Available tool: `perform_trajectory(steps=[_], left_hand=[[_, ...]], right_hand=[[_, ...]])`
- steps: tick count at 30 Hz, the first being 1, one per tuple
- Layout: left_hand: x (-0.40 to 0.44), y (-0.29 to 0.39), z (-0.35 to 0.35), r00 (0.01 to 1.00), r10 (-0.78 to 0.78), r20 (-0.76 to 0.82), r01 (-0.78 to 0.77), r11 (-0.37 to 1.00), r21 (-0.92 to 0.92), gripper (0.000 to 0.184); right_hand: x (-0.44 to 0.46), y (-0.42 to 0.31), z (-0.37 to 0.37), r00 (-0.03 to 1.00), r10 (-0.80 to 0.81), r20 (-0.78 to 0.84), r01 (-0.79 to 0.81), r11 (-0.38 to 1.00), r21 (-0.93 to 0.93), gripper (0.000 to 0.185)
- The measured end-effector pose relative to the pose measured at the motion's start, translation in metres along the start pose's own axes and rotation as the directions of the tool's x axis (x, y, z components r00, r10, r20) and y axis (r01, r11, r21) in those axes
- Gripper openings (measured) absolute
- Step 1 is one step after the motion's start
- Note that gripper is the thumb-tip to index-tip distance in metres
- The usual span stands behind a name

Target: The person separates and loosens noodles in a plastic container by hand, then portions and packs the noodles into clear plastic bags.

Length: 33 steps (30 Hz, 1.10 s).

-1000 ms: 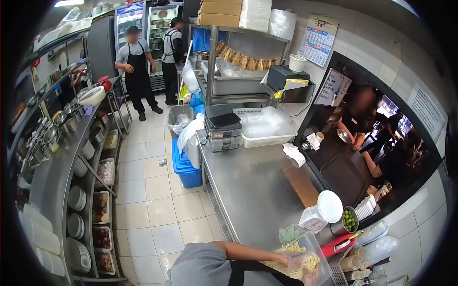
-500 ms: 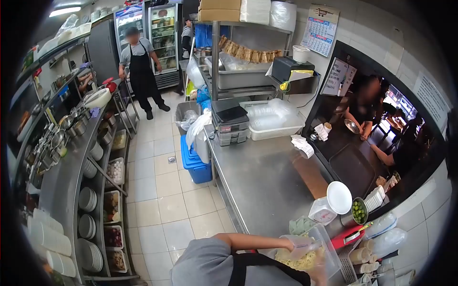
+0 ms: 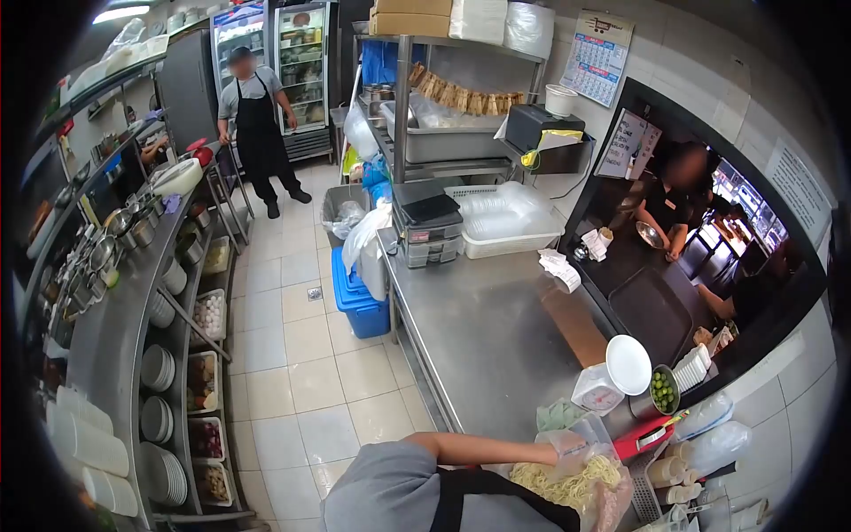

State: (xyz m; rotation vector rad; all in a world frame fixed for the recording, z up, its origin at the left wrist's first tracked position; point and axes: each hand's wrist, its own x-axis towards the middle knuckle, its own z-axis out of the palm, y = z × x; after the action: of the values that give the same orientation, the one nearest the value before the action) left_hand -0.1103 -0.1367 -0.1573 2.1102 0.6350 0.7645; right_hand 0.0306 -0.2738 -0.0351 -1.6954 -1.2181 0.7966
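Note:
Pale noodles (image 3: pixel 567 486) fill part of a clear plastic tub (image 3: pixel 623 461) at the counter's near end. My left hand (image 3: pixel 548 454) reaches in from the left and is closed on a clear plastic bag (image 3: pixel 572 441) above the noodles; its fingertips are blurred behind the plastic. At the tub's near right side, my right hand (image 3: pixel 610 505) touches the noodles and looks covered by a thin clear glove. How its fingers are bent cannot be made out. A pale green cloth (image 3: pixel 558 414) lies just beyond the tub.
A white-topped kitchen scale (image 3: pixel 628 365) stands past the tub, beside a container of small green fruits (image 3: pixel 663 390). A red object (image 3: pixel 640 440) lies to the right. Farther along the steel counter (image 3: pixel 483 324) is a white basket (image 3: pixel 514 244) of plastic lids. A co-worker (image 3: pixel 257 124) stands in the aisle.
My left hand has shifted slightly right with the clear plastic over the tub. My right hand, blurred before, now shows lower at the noodles' edge. More noodles are visible.

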Motion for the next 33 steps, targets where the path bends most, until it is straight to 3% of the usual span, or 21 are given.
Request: perform_trajectory(steps=[1,3,4,6,8,9,11,13,15,17,19,22,25,28,30,32,33], left_hand=[[0.001,0.0,-0.002,1.0,0.011,-0.009,-0.011,1.0,0.005,0.028],[-0.004,0.059,-0.06,0.974,-0.142,0.175,0.116,0.982,0.149,0.029],[-0.005,0.049,-0.056,0.987,-0.055,0.15,0.043,0.996,0.081,0.03],[-0.01,0.025,-0.043,0.989,0.119,0.085,-0.115,0.992,-0.051,0.031],[-0.027,0.028,-0.038,0.983,0.155,0.1,-0.158,0.987,0.021,0.03],[-0.035,0.03,-0.039,0.979,0.171,0.106,-0.178,0.982,0.059,0.03],[-0.05,0.048,-0.042,0.935,0.295,-0.199,-0.305,0.952,-0.017,0.029],[-0.046,0.041,-0.023,0.962,0.155,-0.223,-0.173,0.983,-0.064,0.029],[-0.019,0.001,0.016,0.975,-0.216,0.044,0.217,0.976,-0.015,0.031],[-0.022,0.002,0.006,0.976,-0.201,0.088,0.196,0.979,0.055,0.032],[-0.03,-0.002,0.006,0.99,-0.129,0.062,0.124,0.989,0.08,0.032],[-0.032,-0.01,0.005,0.992,0.094,-0.09,-0.086,0.993,0.081,0.03],[-0.027,0.045,-0.053,0.959,-0.182,0.219,0.193,0.981,-0.029,0.045],[-0.044,0.04,-0.053,0.986,0.161,0.043,-0.156,0.982,-0.107,0.054],[-0.012,0.007,-0.042,0.906,0.287,0.312,-0.266,0.958,-0.108,0.055],[-0.027,0.003,0.016,0.887,0.341,0.31,-0.314,0.94,-0.134,0.053],[-0.034,-0.016,0.031,0.943,0.303,0.139,-0.303,0.953,-0.026,0.052]], right_hand=[[-0.003,-0.015,0.0,1.0,-0.006,0.015,0.007,0.996,-0.086,0.053],[0.001,-0.025,0.007,0.992,0.082,0.096,-0.036,0.913,-0.407,0.059],[0.002,-0.025,0.01,0.983,0.135,0.125,-0.044,0.831,-0.554,0.062],[0.004,-0.005,0.017,0.998,0.059,0.036,-0.017,0.712,-0.702,0.067],[0.012,0.033,0.025,0.999,0.008,0.032,0.019,0.671,-0.741,0.071],[0.022,0.066,0.024,0.998,0.0,0.07,0.05,0.701,-0.711,0.072],[0.031,0.088,0.031,0.991,-0.036,0.126,0.102,0.815,-0.57,0.071],[0.037,0.083,0.036,0.985,-0.093,0.147,0.137,0.935,-0.328,0.069],[0.019,-0.005,0.051,0.976,-0.168,0.137,0.212,0.872,-0.441,0.063],[0.013,-0.023,0.047,0.985,-0.125,0.123,0.167,0.882,-0.44,0.058],[0.029,-0.016,0.04,0.994,0.027,0.107,0.007,0.952,-0.305,0.054],[0.008,-0.051,0.034,0.995,-0.072,-0.064,0.041,0.915,-0.402,0.055],[0.011,-0.011,0.026,0.989,-0.116,-0.096,0.057,0.878,-0.476,0.063],[0.001,0.04,0.027,0.993,-0.119,-0.017,0.086,0.808,-0.583,0.062],[-0.009,0.075,0.039,0.996,-0.09,0.012,0.079,0.788,-0.611,0.061],[-0.013,0.08,0.053,0.995,-0.092,0.039,0.097,0.798,-0.595,0.06],[-0.004,0.081,0.054,0.989,-0.129,0.076,0.15,0.821,-0.55,0.06]])
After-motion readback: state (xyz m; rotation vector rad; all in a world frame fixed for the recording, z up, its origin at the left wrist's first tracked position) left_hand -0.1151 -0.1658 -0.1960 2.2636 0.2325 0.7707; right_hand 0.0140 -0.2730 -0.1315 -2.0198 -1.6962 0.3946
